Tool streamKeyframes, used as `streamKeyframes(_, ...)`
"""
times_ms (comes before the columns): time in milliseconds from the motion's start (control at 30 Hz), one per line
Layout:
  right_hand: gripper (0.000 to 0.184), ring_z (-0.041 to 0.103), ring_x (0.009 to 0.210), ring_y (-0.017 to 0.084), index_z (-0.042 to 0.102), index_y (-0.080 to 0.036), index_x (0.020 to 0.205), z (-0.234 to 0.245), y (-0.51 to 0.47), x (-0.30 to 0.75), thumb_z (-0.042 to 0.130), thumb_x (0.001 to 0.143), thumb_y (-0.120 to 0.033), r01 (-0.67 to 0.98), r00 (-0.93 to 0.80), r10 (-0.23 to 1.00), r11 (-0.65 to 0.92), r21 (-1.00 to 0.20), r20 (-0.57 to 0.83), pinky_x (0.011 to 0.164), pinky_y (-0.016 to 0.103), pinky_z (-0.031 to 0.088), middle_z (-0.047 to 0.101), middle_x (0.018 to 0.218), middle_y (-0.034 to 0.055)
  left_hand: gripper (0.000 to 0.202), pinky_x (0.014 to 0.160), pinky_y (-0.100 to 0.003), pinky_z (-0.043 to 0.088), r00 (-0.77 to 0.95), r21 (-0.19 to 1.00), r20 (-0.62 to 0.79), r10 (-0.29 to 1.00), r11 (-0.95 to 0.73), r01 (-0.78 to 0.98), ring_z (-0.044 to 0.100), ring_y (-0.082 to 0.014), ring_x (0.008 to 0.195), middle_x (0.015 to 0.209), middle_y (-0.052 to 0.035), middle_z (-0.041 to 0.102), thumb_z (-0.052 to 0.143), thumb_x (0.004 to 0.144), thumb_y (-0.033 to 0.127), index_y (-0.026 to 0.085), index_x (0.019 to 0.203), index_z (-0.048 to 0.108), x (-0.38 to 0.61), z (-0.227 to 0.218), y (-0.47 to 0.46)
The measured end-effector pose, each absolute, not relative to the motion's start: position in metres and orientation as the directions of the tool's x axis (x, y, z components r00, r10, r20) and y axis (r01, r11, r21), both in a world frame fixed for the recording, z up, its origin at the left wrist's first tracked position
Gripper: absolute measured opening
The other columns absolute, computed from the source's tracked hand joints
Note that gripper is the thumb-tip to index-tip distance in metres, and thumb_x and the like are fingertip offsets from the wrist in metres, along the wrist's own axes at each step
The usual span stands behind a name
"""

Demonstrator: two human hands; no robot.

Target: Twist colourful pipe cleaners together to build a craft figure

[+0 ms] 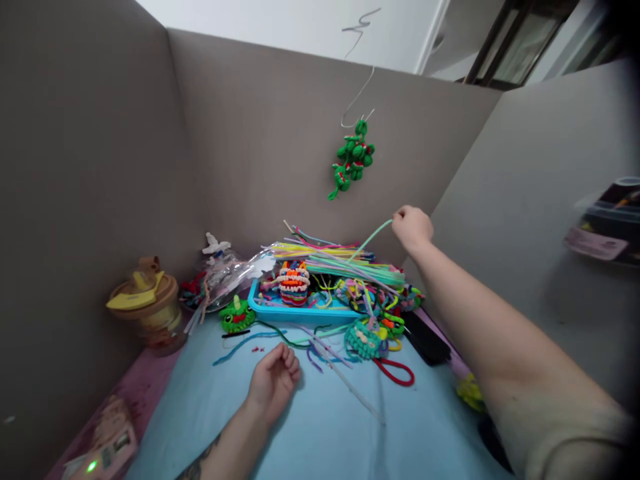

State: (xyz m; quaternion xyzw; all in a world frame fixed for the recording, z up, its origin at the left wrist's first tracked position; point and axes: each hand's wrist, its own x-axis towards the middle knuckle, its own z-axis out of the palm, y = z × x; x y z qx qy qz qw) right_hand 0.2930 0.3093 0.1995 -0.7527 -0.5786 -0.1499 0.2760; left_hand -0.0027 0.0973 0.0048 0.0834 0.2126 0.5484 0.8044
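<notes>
My right hand [412, 228] is raised at the back right and pinches the end of a light green pipe cleaner [371, 238], which runs down into a pile of coloured pipe cleaners [345, 261]. That pile lies over a blue tray [280, 311] holding a striped pipe-cleaner figure [294, 283]. My left hand [273, 379] rests on the light blue mat [310, 427], fingers loosely curled with nothing visible in them. Loose pipe cleaners [330, 360] lie just beyond it.
A green pipe-cleaner ornament [354, 159] hangs on a wire from the grey partition. A yellow-lidded cup [148, 303] stands at the left, with a plastic bag [225, 275] beside it. A green round figure [237, 315], a teal figure [365, 339] and a black object [425, 339] lie near the tray.
</notes>
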Motion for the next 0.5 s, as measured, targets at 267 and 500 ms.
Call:
streamKeyframes(267,0.028,0.058,0.086,0.022,0.065,-0.015,0.095,0.225,0.290,0.318,0.041,0.082,-0.017,0.943,0.311,0.677,-0.133,-0.305,0.667,0.067,0.030,0.041,0.067,0.098,0.0140,0.022,0.049,-0.020,0.033,0.305,0.391,-0.240,0.922,0.380,-0.838,0.039,-0.0091,0.050,0.056,0.0020,0.041,0.053,0.081,0.018,0.015,0.060,0.046,-0.002,0.005,0.097)
streamKeyframes(500,0.017,0.057,0.072,0.017,0.069,-0.014,0.081,0.245,0.263,0.303,0.054,0.076,-0.019,0.960,0.161,0.808,0.004,-0.279,0.566,0.064,0.027,0.040,0.068,0.080,0.0081,0.013,0.051,-0.020,0.035,0.282,0.549,-0.258,0.924,0.380,-0.745,0.045,-0.0087,0.053,0.059,0.0003,0.049,0.065,0.074,0.020,0.012,0.067,0.057,0.002,0.005,0.094)
